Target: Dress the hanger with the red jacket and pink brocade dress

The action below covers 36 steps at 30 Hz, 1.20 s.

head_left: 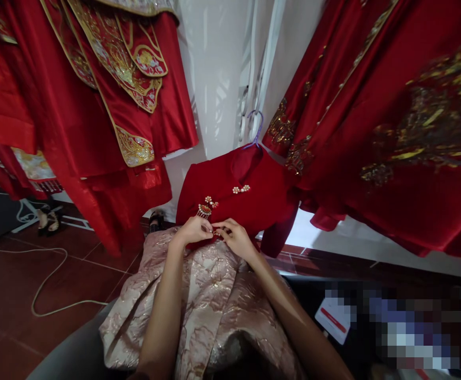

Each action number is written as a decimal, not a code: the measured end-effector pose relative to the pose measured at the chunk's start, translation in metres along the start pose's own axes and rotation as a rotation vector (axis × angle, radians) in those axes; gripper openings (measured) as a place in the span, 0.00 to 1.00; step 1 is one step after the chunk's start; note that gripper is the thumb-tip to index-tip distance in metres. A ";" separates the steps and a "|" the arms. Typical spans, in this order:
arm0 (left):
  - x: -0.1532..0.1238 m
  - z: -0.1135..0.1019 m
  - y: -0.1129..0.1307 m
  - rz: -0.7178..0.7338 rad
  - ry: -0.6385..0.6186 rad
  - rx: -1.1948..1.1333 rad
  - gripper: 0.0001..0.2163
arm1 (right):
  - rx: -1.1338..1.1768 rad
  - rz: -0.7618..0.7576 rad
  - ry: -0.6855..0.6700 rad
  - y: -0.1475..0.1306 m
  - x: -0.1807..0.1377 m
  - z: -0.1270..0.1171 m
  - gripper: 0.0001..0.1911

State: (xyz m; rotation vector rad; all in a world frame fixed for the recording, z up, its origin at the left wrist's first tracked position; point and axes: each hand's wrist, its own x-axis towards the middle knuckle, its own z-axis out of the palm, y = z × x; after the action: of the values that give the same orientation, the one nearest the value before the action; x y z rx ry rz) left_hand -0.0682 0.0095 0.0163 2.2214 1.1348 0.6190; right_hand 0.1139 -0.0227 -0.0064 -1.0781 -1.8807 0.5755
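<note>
A small red top (250, 203) hangs on a purple hanger (256, 132) in front of me, above a pink-and-gold brocade skirt (207, 301). It carries a pearl clasp (240, 189) and a red-and-gold fan tassel clasp (205, 209). My left hand (193, 231) and my right hand (236, 238) meet at the top's lower front edge. Both are closed in a pinch on a small fastening there, too small to name. The fingertips nearly touch each other.
Red robes with gold embroidery hang at the left (107, 95) and at the right (392, 132). A white wall (218, 79) stands behind. A white cable (44, 285) loops over the dark red tiled floor. Black sandals (48, 220) lie at the far left.
</note>
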 end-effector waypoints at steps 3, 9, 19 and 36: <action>0.000 0.001 -0.003 -0.001 -0.022 -0.042 0.12 | 0.046 0.023 0.101 0.000 -0.002 0.009 0.12; 0.001 0.001 -0.006 -0.006 0.001 -0.059 0.12 | 0.131 0.060 0.227 0.003 -0.005 0.026 0.13; -0.001 -0.002 -0.003 -0.026 0.056 -0.094 0.13 | 0.154 0.048 0.176 0.007 -0.004 0.019 0.12; 0.003 0.002 -0.012 0.005 0.097 -0.208 0.14 | 0.081 -0.006 0.160 0.009 -0.005 0.021 0.10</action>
State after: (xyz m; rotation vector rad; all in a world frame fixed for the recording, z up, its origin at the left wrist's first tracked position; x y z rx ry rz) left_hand -0.0724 0.0167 0.0071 2.0367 1.0607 0.8164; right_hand 0.1012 -0.0215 -0.0258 -1.0339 -1.7073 0.5412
